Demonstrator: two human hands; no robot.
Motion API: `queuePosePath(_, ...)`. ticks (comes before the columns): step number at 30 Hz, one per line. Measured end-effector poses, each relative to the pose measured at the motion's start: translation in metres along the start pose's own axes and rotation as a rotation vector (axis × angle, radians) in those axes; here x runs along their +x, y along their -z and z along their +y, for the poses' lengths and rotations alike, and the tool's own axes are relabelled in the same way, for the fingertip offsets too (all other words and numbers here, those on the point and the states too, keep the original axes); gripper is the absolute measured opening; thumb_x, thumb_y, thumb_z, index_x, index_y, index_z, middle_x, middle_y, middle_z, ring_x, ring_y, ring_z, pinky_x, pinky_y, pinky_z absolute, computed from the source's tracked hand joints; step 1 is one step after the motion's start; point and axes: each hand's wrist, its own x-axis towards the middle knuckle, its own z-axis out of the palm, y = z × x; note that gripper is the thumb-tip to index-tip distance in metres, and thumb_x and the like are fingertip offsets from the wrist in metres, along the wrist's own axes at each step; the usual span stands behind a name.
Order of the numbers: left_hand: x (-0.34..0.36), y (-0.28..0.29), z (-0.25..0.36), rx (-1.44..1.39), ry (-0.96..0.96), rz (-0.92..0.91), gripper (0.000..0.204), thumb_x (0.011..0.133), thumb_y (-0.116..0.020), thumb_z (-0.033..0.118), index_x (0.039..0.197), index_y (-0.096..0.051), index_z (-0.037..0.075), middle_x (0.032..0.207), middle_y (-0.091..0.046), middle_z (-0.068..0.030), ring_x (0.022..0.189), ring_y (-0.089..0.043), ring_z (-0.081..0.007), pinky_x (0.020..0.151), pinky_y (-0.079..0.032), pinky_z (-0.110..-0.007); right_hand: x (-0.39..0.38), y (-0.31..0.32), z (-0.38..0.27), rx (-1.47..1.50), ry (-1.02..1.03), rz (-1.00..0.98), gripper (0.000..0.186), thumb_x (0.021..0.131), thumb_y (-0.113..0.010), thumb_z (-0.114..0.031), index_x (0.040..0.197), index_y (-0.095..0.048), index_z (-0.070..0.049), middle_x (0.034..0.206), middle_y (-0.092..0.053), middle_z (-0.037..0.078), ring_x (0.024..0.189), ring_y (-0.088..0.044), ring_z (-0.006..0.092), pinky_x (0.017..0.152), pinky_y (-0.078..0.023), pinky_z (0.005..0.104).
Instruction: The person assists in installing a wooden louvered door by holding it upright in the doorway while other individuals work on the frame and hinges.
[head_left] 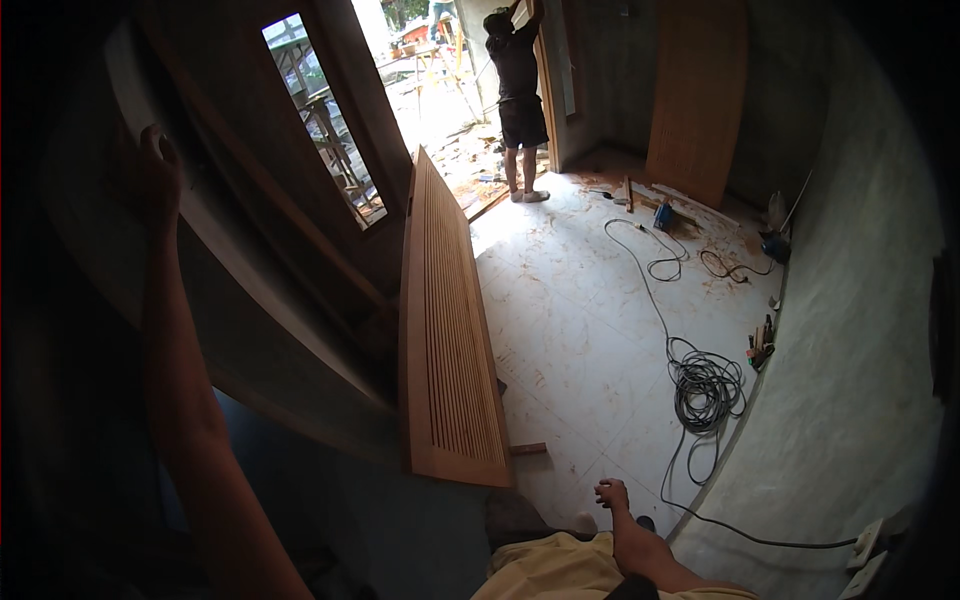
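The left hand [158, 178] is standing high at the far left, beside the long, pale edge of the grey plaster wall [250, 290]. Its fingers are bending; whether they are gripping that edge, cannot be told in the shadow.

The right hand [612, 492] is hanging low, in front of the person's tan garment [548, 568]. Its fingers are curling loosely and are holding nothing visible.

The tall, orange-brown wooden panel with fine parallel slats [455, 330] is standing tilted between the two hands, ahead of the body. Its long axis is running away from the person, toward the bright doorway [430, 95]. The near end is lying forward and left of the right hand — this hand is the nearer one, and a gap is separating the two.

The slatted face is facing right, over the pale, dusty tiled floor [570, 330], where open room is extending along that side. A short, reddish-brown wooden strip [528, 449] is lying just beside the near end. Farther right, a loosely coiled dark cable [705, 390] is bordering the open floor — at the doorway, a co-worker in dark clothes [518, 80] is standing with raised arms.
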Motion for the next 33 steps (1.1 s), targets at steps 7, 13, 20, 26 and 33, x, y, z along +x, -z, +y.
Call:
queuePosePath(7, 0.000, 0.001, 0.001, 0.027, 0.001, -0.012, 0.023, 0.089, -0.054, 0.033, 0.110, -0.063, 0.026, 0.136, -0.047, -0.0083, 0.127, -0.044, -0.0265, 0.095, -0.038, -0.055, 0.002, -0.001, 0.003, 0.020, -0.006, 0.014, 0.042, 0.075, -0.071, -0.019, 0.115, -0.062, -0.006, 0.086, -0.070, 0.010, 0.065, -0.068, 0.0184, 0.053, -0.053, 0.0307)
queuePosePath(13, 0.001, 0.003, 0.002, -0.004, 0.001, -0.005, 0.023, 0.089, -0.054, 0.033, 0.110, -0.063, 0.026, 0.136, -0.047, -0.0087, 0.127, -0.044, -0.0266, 0.094, -0.039, -0.055, 0.005, -0.001, 0.007, 0.022, -0.002, 0.024, 0.041, 0.075, -0.071, -0.019, 0.113, -0.063, -0.006, 0.085, -0.070, 0.011, 0.064, -0.068, 0.0185, 0.052, -0.053, 0.0306)
queuePosePath(20, 0.000, 0.006, 0.003, -0.007, 0.013, 0.001, 0.023, 0.090, -0.054, 0.033, 0.109, -0.063, 0.026, 0.136, -0.047, -0.0082, 0.126, -0.044, -0.0253, 0.094, -0.039, -0.054, -0.003, 0.000, 0.000, 0.001, -0.016, 0.012, 0.042, 0.075, -0.071, -0.018, 0.115, -0.063, -0.007, 0.087, -0.070, 0.011, 0.066, -0.069, 0.0183, 0.053, -0.053, 0.0304)
queuePosePath(26, -0.001, 0.003, 0.001, -0.012, -0.013, 0.023, 0.022, 0.090, -0.055, 0.032, 0.108, -0.063, 0.025, 0.135, -0.048, -0.0088, 0.125, -0.046, -0.0251, 0.095, -0.038, -0.055, -0.003, -0.001, -0.001, -0.010, -0.023, 0.012, 0.042, 0.076, -0.070, -0.018, 0.116, -0.063, -0.006, 0.086, -0.070, 0.011, 0.066, -0.069, 0.0182, 0.054, -0.053, 0.0301)
queuePosePath(33, 0.000, -0.001, -0.003, -0.004, -0.029, 0.044, 0.021, 0.090, -0.055, 0.032, 0.107, -0.063, 0.025, 0.133, -0.050, -0.0089, 0.123, -0.047, -0.0259, 0.095, -0.039, -0.053, -0.002, -0.001, -0.002, 0.000, -0.010, -0.002, 0.043, 0.077, -0.070, -0.018, 0.116, -0.062, -0.006, 0.086, -0.070, 0.011, 0.066, -0.069, 0.0183, 0.054, -0.053, 0.0303)
